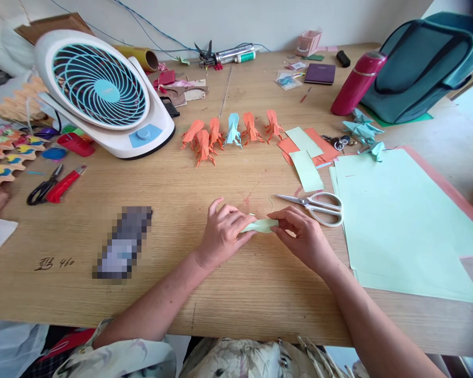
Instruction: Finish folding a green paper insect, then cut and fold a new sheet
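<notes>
The folded green paper [261, 226] is being pinched at both ends, left hand [223, 234] and right hand [302, 234] equally near, its long axis lying parallel to the surface's [236, 294] near edge.

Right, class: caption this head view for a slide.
Both hands fold a green paper strip beside scissors.

Single head-worn view, looking forward and down – close over the wooden table [236, 294]
</notes>
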The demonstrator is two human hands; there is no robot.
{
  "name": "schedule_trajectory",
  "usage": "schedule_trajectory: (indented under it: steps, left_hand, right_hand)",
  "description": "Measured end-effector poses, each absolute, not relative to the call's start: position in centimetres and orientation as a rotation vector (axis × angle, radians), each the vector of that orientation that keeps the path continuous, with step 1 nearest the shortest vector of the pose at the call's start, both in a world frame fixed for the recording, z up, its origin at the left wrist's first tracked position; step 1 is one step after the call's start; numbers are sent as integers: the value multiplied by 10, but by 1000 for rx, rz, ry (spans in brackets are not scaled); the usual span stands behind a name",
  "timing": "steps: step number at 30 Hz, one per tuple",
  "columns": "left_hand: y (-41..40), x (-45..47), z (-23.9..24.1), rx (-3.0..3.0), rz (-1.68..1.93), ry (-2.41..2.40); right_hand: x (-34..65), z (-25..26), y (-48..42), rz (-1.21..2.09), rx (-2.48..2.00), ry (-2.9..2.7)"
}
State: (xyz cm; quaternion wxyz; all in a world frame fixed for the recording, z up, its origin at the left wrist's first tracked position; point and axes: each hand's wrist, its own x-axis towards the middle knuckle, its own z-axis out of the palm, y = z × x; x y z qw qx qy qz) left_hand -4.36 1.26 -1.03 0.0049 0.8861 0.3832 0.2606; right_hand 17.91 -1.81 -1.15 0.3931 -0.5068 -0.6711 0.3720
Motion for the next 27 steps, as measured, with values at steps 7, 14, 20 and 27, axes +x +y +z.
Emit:
schedule_trajectory:
  steps: [7,14,20,27]
  left_hand:
    - [12,-44,-10,2764,807,1217]
    - [13,-45,-12,2705,802,1221]
    - [12,-44,-11,2708,771,1209]
    - [11,-42,-12,2677,761,1217]
  right_hand:
    - [175,-16,-19,985,-1274,-1606]
    - [174,-15,-20,739,-1210,-1869]
    - [174,-22,-23,595,-1221,-2013]
    - [174,-22,-24,554,-1252,-2052]
